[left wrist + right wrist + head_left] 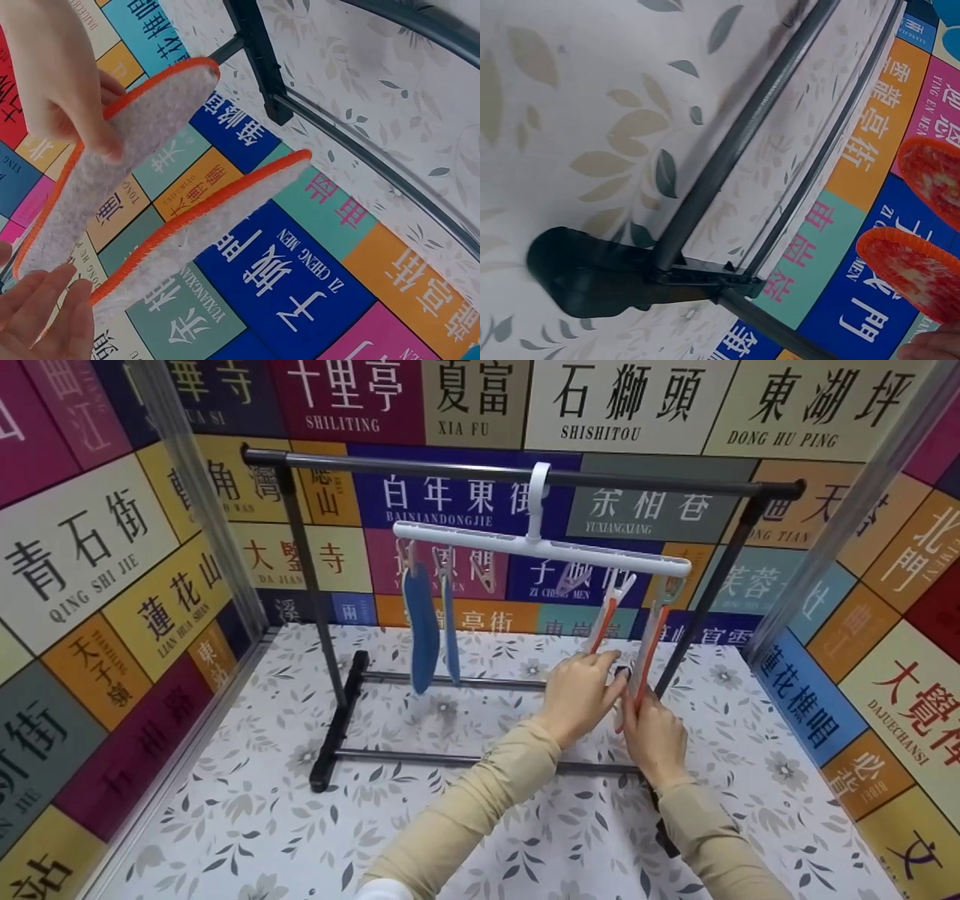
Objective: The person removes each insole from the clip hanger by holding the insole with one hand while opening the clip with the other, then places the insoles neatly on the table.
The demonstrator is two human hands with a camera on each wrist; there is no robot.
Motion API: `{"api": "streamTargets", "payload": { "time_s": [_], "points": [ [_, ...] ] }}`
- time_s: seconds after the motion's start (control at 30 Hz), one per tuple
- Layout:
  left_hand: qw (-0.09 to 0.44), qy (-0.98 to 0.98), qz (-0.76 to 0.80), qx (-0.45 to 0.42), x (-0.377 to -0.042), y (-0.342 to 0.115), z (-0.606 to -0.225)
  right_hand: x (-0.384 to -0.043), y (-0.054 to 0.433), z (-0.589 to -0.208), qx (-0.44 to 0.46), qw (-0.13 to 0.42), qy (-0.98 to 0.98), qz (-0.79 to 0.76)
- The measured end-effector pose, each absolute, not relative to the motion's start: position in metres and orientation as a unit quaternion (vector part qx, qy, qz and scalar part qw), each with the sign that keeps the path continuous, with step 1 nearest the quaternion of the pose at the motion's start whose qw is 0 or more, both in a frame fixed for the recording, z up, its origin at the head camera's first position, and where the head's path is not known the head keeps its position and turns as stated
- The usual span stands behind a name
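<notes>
A white clip hanger (480, 538) hangs by its hook, with two orange-edged insoles (142, 124) under its right half. Their faces look grey and fuzzy in the left wrist view and mottled orange in the right wrist view. My right hand (656, 739) pinches the lower part of the outer insole, thumb on the grey face. Between the two insoles is my left hand (577, 694), its fingers (71, 307) fairly straight beside the outer insole's upper end. The inner insole (202, 217) hangs from a clip. Only fingertips of my right hand show in the right wrist view.
A black metal rack (420, 469) carries the hanger and stands on a floral-patterned surface (247, 825). Two blue insoles (421, 630) hang at the hanger's left end. A loose clip (484, 574) dangles near them. Panels with printed characters (82, 532) close in the sides and back.
</notes>
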State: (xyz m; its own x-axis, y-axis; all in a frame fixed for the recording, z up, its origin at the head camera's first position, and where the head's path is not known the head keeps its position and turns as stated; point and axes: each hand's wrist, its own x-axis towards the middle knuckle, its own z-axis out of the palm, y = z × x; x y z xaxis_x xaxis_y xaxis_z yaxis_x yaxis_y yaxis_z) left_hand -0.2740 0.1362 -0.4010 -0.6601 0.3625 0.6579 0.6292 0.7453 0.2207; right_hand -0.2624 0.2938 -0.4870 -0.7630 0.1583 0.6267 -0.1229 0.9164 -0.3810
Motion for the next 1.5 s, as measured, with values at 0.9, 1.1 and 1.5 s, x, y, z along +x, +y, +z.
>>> {"api": "streamTargets", "payload": {
  "time_s": [0.9, 1.1, 1.5],
  "points": [
    [0.294, -0.875, -0.226, -0.311, -0.274, 0.157, -0.348, -0.227, 0.301, -0.502, 0.006, 0.354, -0.914, 0.199],
    [0.298, -0.883, -0.219, -0.288, -0.278, 0.162, -0.335, -0.225, 0.303, -0.503, 0.01, 0.354, -0.913, 0.203],
    [0.321, -0.91, -0.157, -0.208, -0.288, 0.182, -0.325, -0.217, 0.304, -0.506, -0.003, 0.335, -0.92, 0.206]
  ]
}}
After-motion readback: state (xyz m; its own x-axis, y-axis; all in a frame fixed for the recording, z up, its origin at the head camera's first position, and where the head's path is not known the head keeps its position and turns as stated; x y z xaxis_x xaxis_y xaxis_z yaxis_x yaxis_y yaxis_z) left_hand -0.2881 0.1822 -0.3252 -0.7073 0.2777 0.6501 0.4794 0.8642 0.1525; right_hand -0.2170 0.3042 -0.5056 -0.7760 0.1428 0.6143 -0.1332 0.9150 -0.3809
